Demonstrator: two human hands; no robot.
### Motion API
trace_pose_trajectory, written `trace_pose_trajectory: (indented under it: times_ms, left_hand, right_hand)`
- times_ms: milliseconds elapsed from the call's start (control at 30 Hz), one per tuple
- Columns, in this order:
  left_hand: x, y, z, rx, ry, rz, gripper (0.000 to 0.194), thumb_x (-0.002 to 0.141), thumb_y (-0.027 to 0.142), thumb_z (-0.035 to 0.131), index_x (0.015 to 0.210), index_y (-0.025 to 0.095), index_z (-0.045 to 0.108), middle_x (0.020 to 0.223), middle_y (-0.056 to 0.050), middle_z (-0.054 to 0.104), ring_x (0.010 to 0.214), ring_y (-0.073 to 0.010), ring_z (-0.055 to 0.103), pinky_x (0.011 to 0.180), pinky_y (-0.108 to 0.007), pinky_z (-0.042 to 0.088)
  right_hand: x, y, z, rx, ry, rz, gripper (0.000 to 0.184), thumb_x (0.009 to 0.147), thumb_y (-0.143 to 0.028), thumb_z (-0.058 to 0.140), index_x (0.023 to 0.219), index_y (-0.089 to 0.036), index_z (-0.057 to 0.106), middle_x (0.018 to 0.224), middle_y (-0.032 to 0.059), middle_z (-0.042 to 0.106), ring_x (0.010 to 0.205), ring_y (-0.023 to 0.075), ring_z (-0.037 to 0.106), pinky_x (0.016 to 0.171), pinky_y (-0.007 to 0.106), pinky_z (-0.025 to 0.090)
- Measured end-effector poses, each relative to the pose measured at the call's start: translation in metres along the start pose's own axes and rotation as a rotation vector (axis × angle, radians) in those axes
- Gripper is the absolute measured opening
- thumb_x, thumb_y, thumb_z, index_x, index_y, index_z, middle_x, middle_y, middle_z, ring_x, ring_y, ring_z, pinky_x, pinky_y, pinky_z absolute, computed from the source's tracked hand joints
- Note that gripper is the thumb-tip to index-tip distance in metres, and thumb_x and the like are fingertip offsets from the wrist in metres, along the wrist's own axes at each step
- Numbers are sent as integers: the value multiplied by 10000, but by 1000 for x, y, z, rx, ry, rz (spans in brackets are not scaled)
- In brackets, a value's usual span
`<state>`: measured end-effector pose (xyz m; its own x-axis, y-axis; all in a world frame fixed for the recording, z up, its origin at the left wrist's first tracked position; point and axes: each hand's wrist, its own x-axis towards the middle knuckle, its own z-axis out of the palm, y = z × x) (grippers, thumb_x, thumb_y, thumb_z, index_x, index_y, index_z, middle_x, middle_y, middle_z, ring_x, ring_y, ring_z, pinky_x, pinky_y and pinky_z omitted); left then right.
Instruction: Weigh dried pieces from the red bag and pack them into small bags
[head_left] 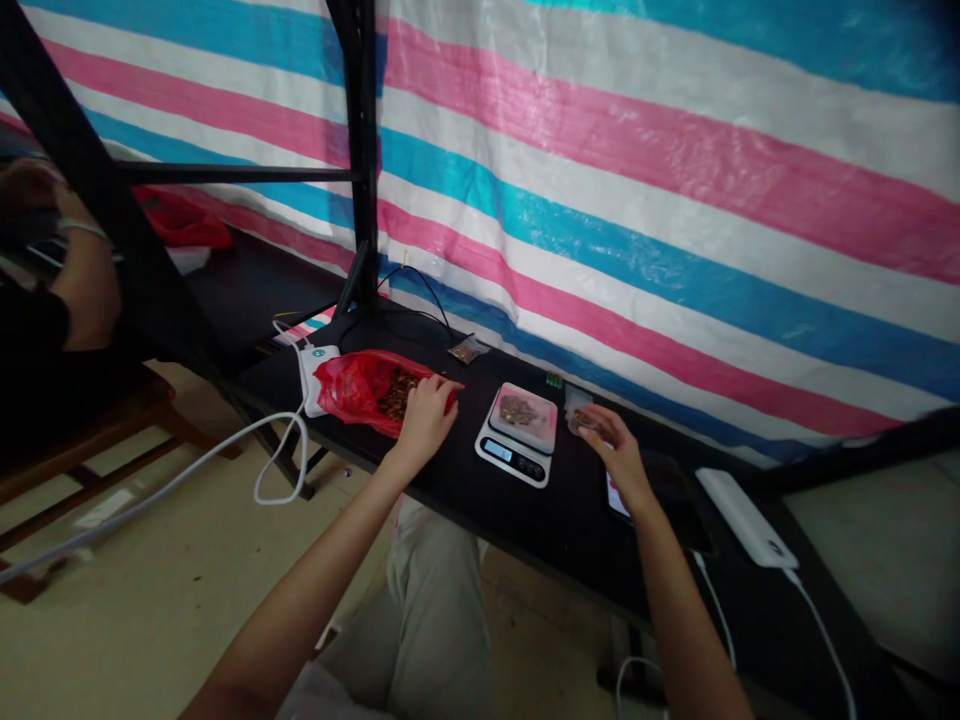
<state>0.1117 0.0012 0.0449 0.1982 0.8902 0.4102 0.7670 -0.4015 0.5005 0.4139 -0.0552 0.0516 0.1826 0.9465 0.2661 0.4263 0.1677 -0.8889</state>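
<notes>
A red plastic bag (pixel 349 390) lies spread on the black table, its mouth showing many small brown dried pieces (pixel 399 393). At the bag's right edge is my left hand (pixel 429 415), closed with a bit of red plastic between finger and thumb. My right hand (pixel 611 437) is closed on a small clear plastic bag (pixel 579 408) with brown bits in it, right of the scale. Between my hands stands a white digital scale (pixel 514 465) with a lit display. On its plate rests a clear bag of brownish pieces (pixel 523 410).
Behind lies another small filled bag (pixel 468 349). Small green items (pixel 553 380) sit by the striped sheet. A phone (pixel 616 497) lies under my right wrist, with a white power bank (pixel 746 518) farther right. A white cable (pixel 225 437) hangs left. Another person's arm (pixel 90 270) shows far left.
</notes>
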Motion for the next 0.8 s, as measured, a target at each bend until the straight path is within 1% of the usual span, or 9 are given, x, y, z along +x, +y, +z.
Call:
trace_pose_trajectory:
  times_ms: [67,133,200,267,367,467,567,667,800]
  left_hand:
    - [0,11,0,21,51,54,251,817,194,475,1038,232,586,1079,-75,539,1026,-239,463,840,-361,354]
    - [3,25,7,-1,33,153,241,831,215,468,1046,235,574,1118,-73,520,1052,-235,442,867,-367,334]
    - [12,40,24,-64,-78,284,267,817,255,509,1080,229,553,1138,-74,517,1072,-227,437,886,-354,324]
    - [26,53,47,-144,-218,398,422,754,312,600,1154,212,511,1187,-92,503,1110,-239,426,892,-338,325]
    - [49,69,78,-205,-379,469,598,665,345,687,1202,167,493,1187,-131,527,1117,-268,443,924,-347,305]
    - [65,78,95,-203,-435,463,532,654,299,692,1151,165,555,1136,-138,574,1081,-278,481,940,-370,296]
    - [72,77,98,-280,-413,411,464,633,278,699,1083,209,611,1105,-101,601,1061,-261,504,945,-365,306]
    - [74,71,97,-467,-363,369,482,584,306,729,1050,223,637,1053,-71,625,1003,-230,547,922,-336,351]
    - [74,66,95,-837,-360,282,478,586,311,719,1039,175,651,1011,-84,634,870,-188,604,783,-281,452]
  right_hand:
    - [-2,10,2,10,-10,14,430,696,-389,669,1082,-245,545,1134,77,617,1071,235,559,961,470,381]
    - [-4,17,5,40,-8,20,438,680,-392,679,1069,-237,548,1128,79,620,1066,231,565,966,462,389]
    - [-4,23,8,75,-2,24,443,670,-393,684,1057,-224,548,1125,89,621,1050,226,577,967,450,400]
    - [-4,27,10,96,12,28,446,659,-389,691,1042,-215,545,1114,98,627,1023,225,595,955,446,417]
    - [-4,32,10,87,26,22,440,645,-375,698,1019,-206,537,1095,103,635,1002,222,607,940,441,430]
    - [0,34,7,5,12,9,413,651,-360,689,998,-188,547,1081,107,639,1012,218,600,953,434,414]
    - [5,29,4,-79,-24,-22,388,665,-353,666,997,-183,557,1058,97,647,1007,217,599,948,434,411]
    - [14,15,3,-165,-39,-64,365,683,-336,637,1008,-189,559,1046,84,645,985,216,601,926,432,421]
    - [27,-10,3,-332,-69,-168,319,723,-305,597,1020,-193,560,1044,68,634,985,208,583,919,412,410]
